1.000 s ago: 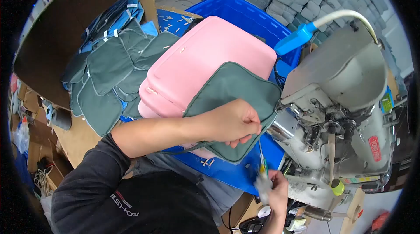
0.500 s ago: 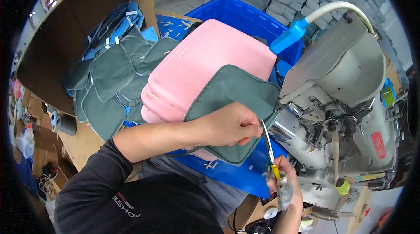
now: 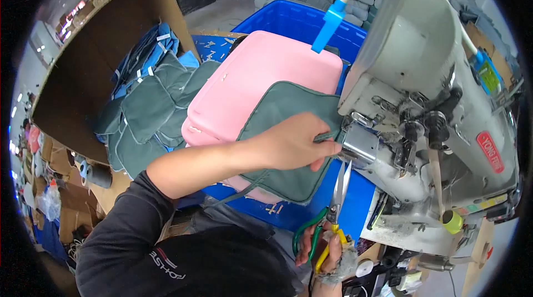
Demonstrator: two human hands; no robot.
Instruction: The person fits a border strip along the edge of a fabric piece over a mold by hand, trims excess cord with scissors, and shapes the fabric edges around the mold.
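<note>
A dark green fabric panel point(image 3: 294, 100) with a corded edge lies over the pink board point(image 3: 266, 55), its right corner at the sewing machine point(image 3: 363, 144). Over the panel, my left hand point(image 3: 297, 142) is closed, pinching a narrow dark green fabric strip point(image 3: 326, 137) beside the machine's metal plate. More of the strip trails below my forearm. My right hand point(image 3: 328, 255), lower down, grips scissors point(image 3: 336, 202) with one green and one yellow handle. Their blades point up, slightly parted, just below my left fingertips. Grey fluffy material wraps part of my right hand.
To the left, a large cardboard box point(image 3: 72, 97) lies on its side with several green and blue panels point(image 3: 147, 102) in and before it. Behind the pink board stands a blue bin point(image 3: 277, 12). A white hose with a blue nozzle point(image 3: 328, 25) hangs over the board's right side.
The scissors have turned to show both handles, with their blades parted, and moved lower. My left hand now shows a strip in its pinch. The view has shifted, bringing the machine closer.
</note>
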